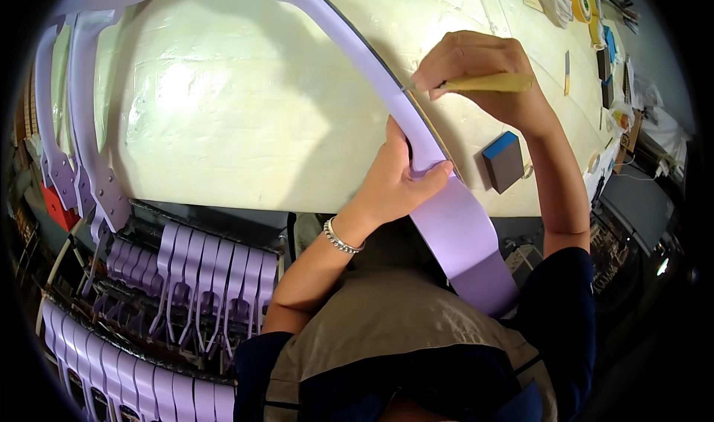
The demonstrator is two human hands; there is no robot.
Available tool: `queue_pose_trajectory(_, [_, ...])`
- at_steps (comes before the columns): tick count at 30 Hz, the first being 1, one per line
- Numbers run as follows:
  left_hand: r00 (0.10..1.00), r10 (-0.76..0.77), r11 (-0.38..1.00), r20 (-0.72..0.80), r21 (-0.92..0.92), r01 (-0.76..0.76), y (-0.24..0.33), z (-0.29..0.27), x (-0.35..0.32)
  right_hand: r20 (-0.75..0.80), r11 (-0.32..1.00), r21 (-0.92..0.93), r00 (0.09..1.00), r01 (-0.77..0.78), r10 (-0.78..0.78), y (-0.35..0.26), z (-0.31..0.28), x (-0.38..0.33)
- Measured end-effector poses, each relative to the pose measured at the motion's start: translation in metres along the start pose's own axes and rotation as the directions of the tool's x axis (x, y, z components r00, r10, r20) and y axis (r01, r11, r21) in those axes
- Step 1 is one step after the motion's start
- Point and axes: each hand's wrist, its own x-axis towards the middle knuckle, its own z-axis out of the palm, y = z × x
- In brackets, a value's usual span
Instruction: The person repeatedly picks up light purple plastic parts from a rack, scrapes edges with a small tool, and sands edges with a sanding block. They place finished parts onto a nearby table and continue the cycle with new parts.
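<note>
Two hands work one long lilac strap (416,132) arching over the worktop (223,110). Left hand (398,180) pinches its edge, fingers closed; right hand (483,72) grips a yellow-handled tool (494,84) against it. Looks light, bendy, smooth; best held by the edges.

There are two hands, a left hand (393,180) and a right hand (476,69). They work on one long purple strap (446,214). There is one small tool (487,83) with a yellow handle. One dark block with a blue top (503,160) sits on the table (223,110). Many more purple pieces (193,273) hang in rows, too many to count.
</note>
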Motion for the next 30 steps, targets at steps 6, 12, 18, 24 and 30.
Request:
queue_pose_trajectory(6, [1.0, 0.013, 0.999, 0.007, 0.036, -0.013, 0.001, 0.002, -0.001, -0.047, 0.99, 0.079, 0.992, -0.115, 0.119, -0.003, 0.005, -0.003])
queue_pose_trajectory(12, [0.999, -0.033, 0.999, 0.01, 0.025, 0.033, 0.002, 0.0, 0.0, 0.012, 0.998, 0.04, 0.999, -0.045, 0.044, -0.011, 0.002, -0.023])
queue_pose_trajectory(18, [1.0, 0.017, 0.999, 0.026, 0.043, -0.018, -0.012, -0.011, 0.001, -0.086, 0.992, 0.047, 0.989, -0.121, 0.124, -0.011, 0.009, -0.024])
queue_pose_trajectory(24, [0.996, -0.009, 0.987, -0.089, 0.16, 0.023, -0.011, -0.005, 0.0, 0.01, 0.998, 0.06, 1.0, -0.026, 0.025, -0.022, 0.003, -0.059])
queue_pose_trajectory(30, [0.999, 0.006, 0.998, -0.041, 0.061, -0.003, -0.007, -0.001, -0.001, -0.083, 0.993, 0.054, 0.991, -0.105, 0.11, -0.025, 0.008, -0.065])
